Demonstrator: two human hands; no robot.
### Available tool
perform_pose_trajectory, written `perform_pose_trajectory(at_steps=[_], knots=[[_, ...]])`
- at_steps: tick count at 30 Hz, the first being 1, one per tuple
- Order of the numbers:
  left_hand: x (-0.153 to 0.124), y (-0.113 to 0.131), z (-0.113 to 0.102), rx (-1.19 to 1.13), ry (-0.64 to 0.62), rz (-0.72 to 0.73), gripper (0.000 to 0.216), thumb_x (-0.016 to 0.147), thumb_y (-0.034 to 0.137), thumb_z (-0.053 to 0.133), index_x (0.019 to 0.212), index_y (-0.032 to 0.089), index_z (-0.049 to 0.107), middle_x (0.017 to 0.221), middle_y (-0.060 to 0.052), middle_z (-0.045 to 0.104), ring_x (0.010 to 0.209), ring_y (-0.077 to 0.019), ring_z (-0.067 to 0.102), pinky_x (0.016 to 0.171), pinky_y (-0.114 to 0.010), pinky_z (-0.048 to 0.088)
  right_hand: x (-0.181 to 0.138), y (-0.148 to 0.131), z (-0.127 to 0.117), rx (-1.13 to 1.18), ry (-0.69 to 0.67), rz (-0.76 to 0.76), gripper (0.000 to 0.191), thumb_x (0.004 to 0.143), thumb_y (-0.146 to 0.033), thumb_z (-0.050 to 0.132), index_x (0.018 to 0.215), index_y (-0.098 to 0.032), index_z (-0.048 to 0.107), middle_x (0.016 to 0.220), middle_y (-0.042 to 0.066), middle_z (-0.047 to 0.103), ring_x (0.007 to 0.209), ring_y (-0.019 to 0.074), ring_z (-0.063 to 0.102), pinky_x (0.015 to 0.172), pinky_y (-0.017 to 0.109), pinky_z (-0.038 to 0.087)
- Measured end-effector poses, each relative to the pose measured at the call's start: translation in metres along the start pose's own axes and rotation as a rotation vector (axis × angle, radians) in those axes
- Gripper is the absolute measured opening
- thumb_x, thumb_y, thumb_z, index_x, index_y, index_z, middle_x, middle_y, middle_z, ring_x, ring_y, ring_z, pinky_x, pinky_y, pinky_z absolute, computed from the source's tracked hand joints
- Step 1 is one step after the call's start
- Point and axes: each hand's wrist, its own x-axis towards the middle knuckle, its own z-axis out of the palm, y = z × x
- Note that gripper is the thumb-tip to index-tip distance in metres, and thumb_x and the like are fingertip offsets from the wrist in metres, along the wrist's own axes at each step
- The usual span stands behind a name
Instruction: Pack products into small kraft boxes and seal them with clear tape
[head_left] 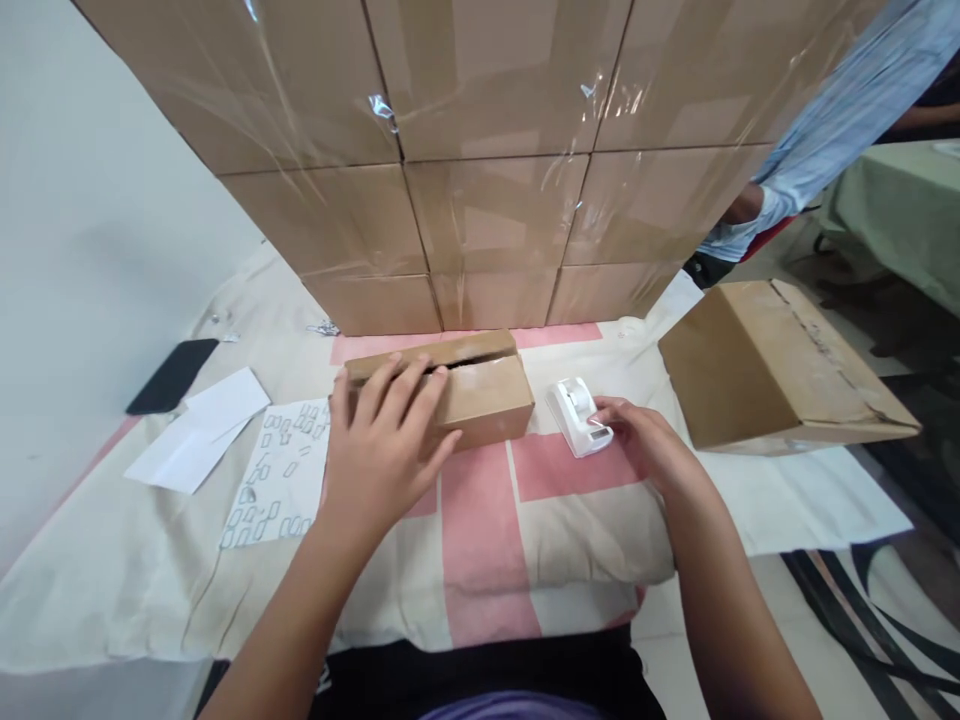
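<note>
Brown cardboard box (487,430) lies on cloth (484,530), top gaping beneath the left hand (379,430), fingers spread; flaps (480,346) could spring up if that hand slips. Fingertips of the right hand (649,440) touch a nearby white tape dispenser (576,418), grip unclear; tugging could skid it. No brand or writing is legible.

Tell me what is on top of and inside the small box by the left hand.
The left hand lies on top of the small box. A dark gap shows between its flaps; what is inside, if anything, is covered.
</note>
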Motion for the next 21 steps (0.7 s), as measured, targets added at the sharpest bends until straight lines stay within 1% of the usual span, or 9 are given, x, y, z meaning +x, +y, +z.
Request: perform_pose_trajectory(at_steps=[3, 4, 6, 7, 9, 11, 13, 16, 21], knots=[[-0.007, 0.034, 0.033, -0.209, 0.055, 0.228, 0.027, 0.089, 0.03, 0.068, 0.114, 0.036, 0.073, 0.126, -0.003, 0.072, 0.126, -0.034, 0.061, 0.119, -0.059, 0.033, 0.0, -0.002, 0.004, 0.026, -0.006, 0.042, 0.033, 0.081, -0.055, 0.068, 0.076, -0.024, 0.077, 0.112, 0.002, 0.077, 0.099, 0.0292, 0.07, 0.08, 0.037, 0.055], [-0.009, 0.049, 0.048, -0.303, -0.01, 0.351, 0.024, 0.091, 0.027, 0.063, 0.11, 0.037, 0.073, 0.121, -0.001, 0.074, 0.12, -0.03, 0.065, 0.114, -0.054, 0.04, -0.001, -0.003, 0.005, 0.034, 0.008, 0.044, 0.036, 0.081, -0.058, 0.067, 0.072, -0.023, 0.075, 0.108, 0.003, 0.077, 0.096, 0.0286, 0.07, 0.078, 0.036, 0.055], [-0.011, 0.078, 0.081, -0.471, -0.191, 0.497, 0.029, 0.094, 0.029, 0.057, 0.12, 0.03, 0.069, 0.129, -0.004, 0.07, 0.124, -0.0268, 0.062, 0.111, -0.046, 0.045, -0.004, -0.005, 0.009, 0.043, 0.049, 0.042, 0.041, 0.081, -0.061, 0.066, 0.069, -0.023, 0.073, 0.104, 0.004, 0.077, 0.094, 0.0273, 0.069, 0.076, 0.035, 0.054], [-0.01, 0.09, 0.098, -0.527, -0.222, 0.476, 0.036, 0.093, 0.031, 0.057, 0.128, 0.026, 0.065, 0.139, -0.009, 0.064, 0.133, -0.0278, 0.056, 0.113, -0.045, 0.044, -0.007, -0.007, 0.011, 0.041, 0.068, 0.048, 0.041, 0.081, -0.062, 0.066, 0.07, -0.023, 0.073, 0.102, 0.004, 0.077, 0.092, 0.0267, 0.069, 0.075, 0.035, 0.054], [-0.001, 0.106, 0.132, -0.54, -0.262, 0.381, 0.061, 0.088, 0.034, 0.063, 0.145, 0.018, 0.051, 0.157, -0.017, 0.045, 0.15, -0.0333, 0.036, 0.121, -0.05, 0.036, -0.011, -0.009, 0.015, 0.03, 0.089, 0.055, 0.039, 0.082, -0.06, 0.066, 0.078, -0.023, 0.074, 0.092, 0.004, 0.076, 0.088, 0.0259, 0.067, 0.076, 0.036, 0.053], [0.012, 0.109, 0.161, -0.496, -0.256, 0.247, 0.074, 0.084, 0.034, 0.066, 0.152, 0.017, 0.042, 0.165, -0.019, 0.03, 0.157, -0.0381, 0.02, 0.125, -0.06, 0.023, -0.014, -0.012, 0.019, 0.026, 0.092, 0.031, 0.034, 0.082, -0.056, 0.068, 0.081, -0.023, 0.073, 0.083, 0.002, 0.074, 0.085, 0.025, 0.066, 0.079, 0.036, 0.052], [0.023, 0.102, 0.183, -0.478, -0.253, 0.175, 0.081, 0.081, 0.034, 0.069, 0.154, 0.018, 0.037, 0.168, -0.02, 0.022, 0.158, -0.0402, 0.013, 0.125, -0.065, 0.017, -0.015, -0.014, 0.022, 0.027, 0.092, -0.005, 0.029, 0.079, -0.052, 0.071, 0.076, -0.023, 0.072, 0.082, 0.002, 0.073, 0.086, 0.0241, 0.066, 0.083, 0.036, 0.051], [0.031, 0.089, 0.199, -0.514, -0.246, 0.18, 0.088, 0.08, 0.036, 0.072, 0.156, 0.017, 0.033, 0.168, -0.021, 0.019, 0.157, -0.0406, 0.015, 0.125, -0.064, 0.02, -0.016, -0.014, 0.025, 0.0, 0.089, -0.008, 0.027, 0.078, -0.049, 0.072, 0.073, -0.023, 0.071, 0.092, 0.003, 0.074, 0.094, 0.0251, 0.066, 0.089, 0.036, 0.051], [0.027, 0.085, 0.202, -0.57, -0.199, 0.181, 0.086, 0.083, 0.034, 0.07, 0.157, 0.015, 0.029, 0.168, -0.021, 0.017, 0.156, -0.0393, 0.015, 0.126, -0.06, 0.02, -0.019, -0.012, 0.026, -0.114, 0.142, -0.074, 0.037, 0.079, -0.058, 0.074, 0.069, -0.023, 0.071, 0.122, 0.006, 0.071, 0.111, 0.0282, 0.063, 0.097, 0.038, 0.049]])
